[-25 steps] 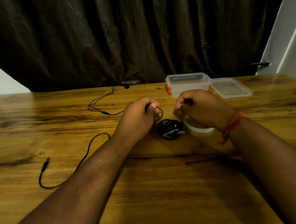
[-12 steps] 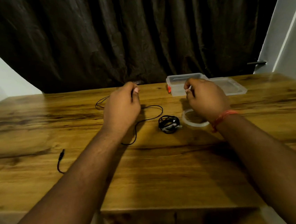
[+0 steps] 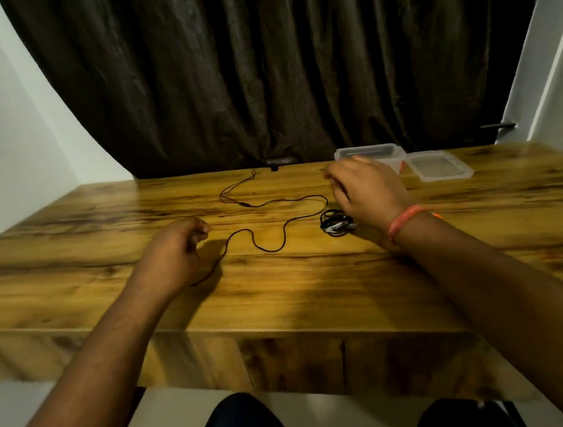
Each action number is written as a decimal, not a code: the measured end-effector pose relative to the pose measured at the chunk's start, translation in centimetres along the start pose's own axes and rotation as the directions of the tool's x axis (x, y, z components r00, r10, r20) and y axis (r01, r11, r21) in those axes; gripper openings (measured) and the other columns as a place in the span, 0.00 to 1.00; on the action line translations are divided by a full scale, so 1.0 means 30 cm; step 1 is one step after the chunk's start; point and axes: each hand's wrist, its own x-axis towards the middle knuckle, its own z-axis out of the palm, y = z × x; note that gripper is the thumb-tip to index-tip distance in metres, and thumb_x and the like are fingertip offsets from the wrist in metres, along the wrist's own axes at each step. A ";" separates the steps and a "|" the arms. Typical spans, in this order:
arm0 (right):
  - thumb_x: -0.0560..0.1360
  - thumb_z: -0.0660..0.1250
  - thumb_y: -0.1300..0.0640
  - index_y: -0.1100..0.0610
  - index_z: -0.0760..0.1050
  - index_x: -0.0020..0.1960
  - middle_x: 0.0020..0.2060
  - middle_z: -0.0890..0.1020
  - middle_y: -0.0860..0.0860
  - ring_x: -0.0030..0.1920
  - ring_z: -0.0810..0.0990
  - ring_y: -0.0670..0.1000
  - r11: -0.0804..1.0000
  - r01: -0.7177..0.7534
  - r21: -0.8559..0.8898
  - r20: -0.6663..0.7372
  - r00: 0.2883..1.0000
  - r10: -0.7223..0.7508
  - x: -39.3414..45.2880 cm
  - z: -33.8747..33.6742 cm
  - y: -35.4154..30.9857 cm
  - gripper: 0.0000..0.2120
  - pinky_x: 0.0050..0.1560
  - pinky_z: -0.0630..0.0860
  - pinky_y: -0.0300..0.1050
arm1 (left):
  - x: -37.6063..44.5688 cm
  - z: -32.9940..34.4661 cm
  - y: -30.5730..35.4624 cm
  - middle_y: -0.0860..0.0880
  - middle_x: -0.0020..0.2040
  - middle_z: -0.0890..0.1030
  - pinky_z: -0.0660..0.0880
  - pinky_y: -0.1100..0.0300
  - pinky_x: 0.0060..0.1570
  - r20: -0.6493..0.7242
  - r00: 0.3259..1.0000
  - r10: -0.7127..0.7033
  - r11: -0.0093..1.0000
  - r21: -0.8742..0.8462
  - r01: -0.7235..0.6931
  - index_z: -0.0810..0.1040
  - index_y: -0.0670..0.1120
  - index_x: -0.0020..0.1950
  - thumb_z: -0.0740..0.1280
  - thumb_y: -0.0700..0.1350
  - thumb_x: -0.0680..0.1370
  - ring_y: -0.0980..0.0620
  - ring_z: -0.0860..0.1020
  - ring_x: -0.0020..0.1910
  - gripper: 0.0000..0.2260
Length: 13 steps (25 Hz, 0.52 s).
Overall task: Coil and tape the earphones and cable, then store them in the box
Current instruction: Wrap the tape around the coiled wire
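At the left hand (image 3: 170, 255), my fingers were curled loosely above the tabletop, and I could not tell whether they pinched the thin black cable (image 3: 269, 249) that ran under the wrist; its near end was hidden there. Over on the right hand (image 3: 364, 191), the blurred fingers hung half bent, holding nothing I could make out. Just beside that wrist, with its orange band (image 3: 406, 216), lay the coiled earphones (image 3: 336, 223), partly covered by my forearm. From the coil the loose cable snaked left and away toward the far edge of the wooden table (image 3: 315, 289). Behind my right hand sat the clear box (image 3: 367, 152), mostly hidden, with its lid (image 3: 439, 168) lying alongside.
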 end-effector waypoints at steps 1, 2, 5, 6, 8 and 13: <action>0.77 0.61 0.55 0.53 0.75 0.53 0.48 0.81 0.51 0.50 0.77 0.54 0.998 0.060 0.027 0.041 0.997 -0.061 -0.004 -0.002 -0.061 0.07 0.49 0.75 0.49 | -0.028 -0.029 -0.030 0.43 0.55 0.80 0.73 0.57 0.52 0.024 1.000 0.002 0.998 0.062 -0.003 0.80 0.43 0.58 0.62 0.26 0.73 0.42 0.79 0.54 0.19; 0.78 0.60 0.53 0.52 0.74 0.53 0.48 0.80 0.49 0.50 0.77 0.52 0.993 0.097 0.072 0.073 0.992 -0.102 -0.014 0.000 -0.131 0.07 0.49 0.74 0.48 | -0.052 -0.050 -0.057 0.43 0.59 0.79 0.72 0.58 0.52 0.069 0.998 0.009 0.993 0.120 -0.017 0.78 0.42 0.62 0.64 0.26 0.72 0.42 0.78 0.55 0.21; 0.79 0.57 0.50 0.50 0.74 0.54 0.50 0.78 0.46 0.52 0.74 0.49 0.965 0.182 0.187 0.125 0.970 -0.207 -0.045 0.013 -0.348 0.08 0.51 0.72 0.45 | -0.097 -0.065 -0.110 0.45 0.64 0.77 0.72 0.58 0.56 0.153 0.988 0.020 0.970 0.237 -0.056 0.75 0.46 0.67 0.69 0.40 0.75 0.44 0.77 0.59 0.19; 0.80 0.57 0.49 0.50 0.74 0.55 0.51 0.78 0.46 0.54 0.73 0.49 0.957 0.199 0.213 0.145 0.962 -0.232 -0.044 0.017 -0.418 0.09 0.52 0.72 0.46 | -0.098 -0.057 -0.134 0.46 0.61 0.77 0.73 0.57 0.56 0.128 0.991 0.030 0.964 0.257 -0.062 0.76 0.48 0.64 0.67 0.46 0.78 0.45 0.78 0.58 0.15; 0.79 0.58 0.48 0.51 0.74 0.58 0.53 0.76 0.47 0.56 0.72 0.50 0.944 0.204 0.261 0.194 0.947 -0.258 -0.027 0.029 -0.540 0.11 0.55 0.72 0.46 | -0.096 -0.039 -0.175 0.48 0.53 0.78 0.73 0.58 0.49 0.132 0.989 0.064 0.948 0.301 -0.101 0.77 0.50 0.55 0.63 0.49 0.80 0.45 0.78 0.52 0.07; 0.78 0.61 0.49 0.53 0.74 0.61 0.57 0.74 0.51 0.61 0.70 0.54 0.949 0.186 0.255 0.295 0.920 -0.260 0.000 0.092 -0.712 0.14 0.61 0.71 0.53 | -0.118 -0.009 -0.228 0.45 0.50 0.77 0.73 0.51 0.47 0.129 0.984 0.123 0.908 0.387 -0.164 0.77 0.46 0.51 0.65 0.45 0.79 0.42 0.75 0.48 0.04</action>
